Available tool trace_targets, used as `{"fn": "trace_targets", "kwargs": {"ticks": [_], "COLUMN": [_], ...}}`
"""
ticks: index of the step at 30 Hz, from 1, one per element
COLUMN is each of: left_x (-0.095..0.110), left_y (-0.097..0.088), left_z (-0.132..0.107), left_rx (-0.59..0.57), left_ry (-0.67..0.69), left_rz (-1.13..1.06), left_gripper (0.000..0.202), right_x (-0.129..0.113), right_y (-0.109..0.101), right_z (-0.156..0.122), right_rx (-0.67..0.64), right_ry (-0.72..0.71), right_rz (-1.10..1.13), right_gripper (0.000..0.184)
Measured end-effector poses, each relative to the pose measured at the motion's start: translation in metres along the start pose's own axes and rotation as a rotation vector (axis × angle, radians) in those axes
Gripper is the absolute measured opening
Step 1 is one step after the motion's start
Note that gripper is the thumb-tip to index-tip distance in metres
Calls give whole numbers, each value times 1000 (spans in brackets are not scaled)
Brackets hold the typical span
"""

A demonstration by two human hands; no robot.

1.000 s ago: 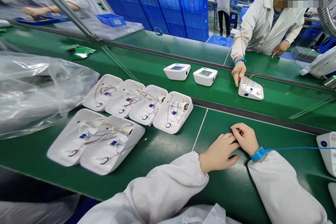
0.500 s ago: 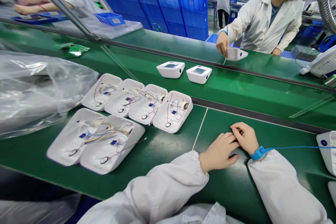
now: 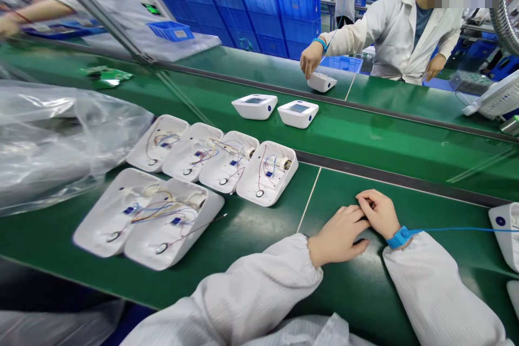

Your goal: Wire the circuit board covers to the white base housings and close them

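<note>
With my bare left hand (image 3: 337, 235) loosely spread against my curled bare right hand (image 3: 380, 213), whose pinch I cannot tell, I best rest both lightly on the smooth green bench (image 3: 251, 227), clear of the open white plastic wired shell (image 3: 279, 183) leftward.

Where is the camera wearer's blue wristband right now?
In the head view, the blue wristband sits right of centre, between the camera wearer's right hand and white sleeve.
</note>
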State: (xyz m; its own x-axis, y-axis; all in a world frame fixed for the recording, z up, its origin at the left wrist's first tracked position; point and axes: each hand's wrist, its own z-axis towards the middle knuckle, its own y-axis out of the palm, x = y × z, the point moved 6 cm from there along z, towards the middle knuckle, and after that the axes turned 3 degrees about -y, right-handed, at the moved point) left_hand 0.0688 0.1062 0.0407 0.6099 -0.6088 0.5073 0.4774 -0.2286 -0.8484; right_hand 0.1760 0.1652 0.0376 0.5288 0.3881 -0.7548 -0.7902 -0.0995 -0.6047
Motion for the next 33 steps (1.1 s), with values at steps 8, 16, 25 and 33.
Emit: {"fn": "trace_targets", "kwargs": {"ticks": [8,16,25,33], "left_x": [1,1,1,1], "left_y": [-1,-1,-1,-1], "left_z": [0,0,0,0], "left_rx": [-3,-3,-1,-6], "left_ry": [4,5,7,5], "left_rz": [19,10,12,17], "left_gripper": [30,29,31,32], "right_x": [2,2,1,1], "right_y": [1,1,0,0], "right_z": [0,0,1,0], "right_rx": [-9,-10,-10,-10], "right_ry": [6,8,2,-3], "right_rz": [-1,1,1,0], "right_gripper": [19,19,19,19]}}
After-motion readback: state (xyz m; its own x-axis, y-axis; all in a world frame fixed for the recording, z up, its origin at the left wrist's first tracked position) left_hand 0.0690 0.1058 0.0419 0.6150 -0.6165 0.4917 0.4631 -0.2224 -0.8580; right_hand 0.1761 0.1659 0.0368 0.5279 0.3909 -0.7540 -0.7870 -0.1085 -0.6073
